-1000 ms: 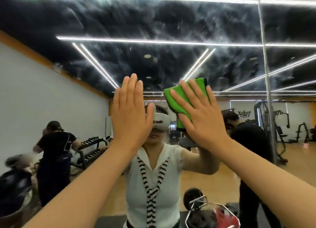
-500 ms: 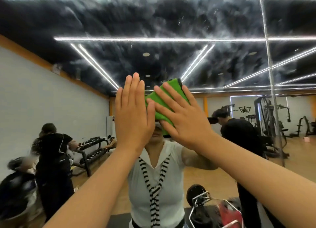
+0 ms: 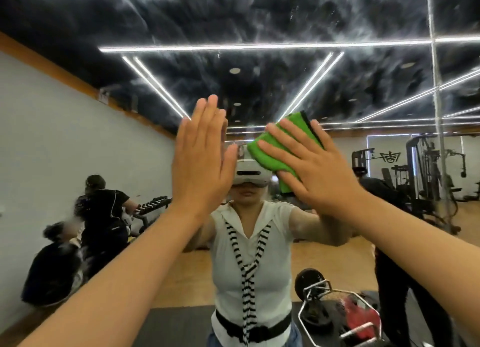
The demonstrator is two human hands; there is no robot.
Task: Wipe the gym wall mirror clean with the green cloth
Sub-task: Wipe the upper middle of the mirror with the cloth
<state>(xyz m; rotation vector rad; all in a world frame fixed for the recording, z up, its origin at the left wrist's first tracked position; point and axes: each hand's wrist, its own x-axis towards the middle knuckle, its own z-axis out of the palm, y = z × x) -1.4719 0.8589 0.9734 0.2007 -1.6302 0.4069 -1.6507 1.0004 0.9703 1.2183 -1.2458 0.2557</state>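
The gym wall mirror (image 3: 285, 21) fills the whole view, and its upper part is hazy with streaks and smears. My right hand (image 3: 311, 170) lies flat with straight, spread fingers on the folded green cloth (image 3: 275, 149), pressing it against the glass at head height. Just to the left, my left hand (image 3: 202, 159) rests flat on the mirror, fingers straight and together, holding nothing. Most of the cloth is covered by my right hand.
A vertical seam (image 3: 439, 107) between mirror panels runs down the right side. The glass reflects my own figure, other people at the left and right, a dumbbell rack (image 3: 153, 203), weight machines (image 3: 426, 170) and a barbell frame (image 3: 335, 313) on the floor.
My right hand slid the cloth left until it met my left hand, then back to the right. The left hand stayed flat on the glass.
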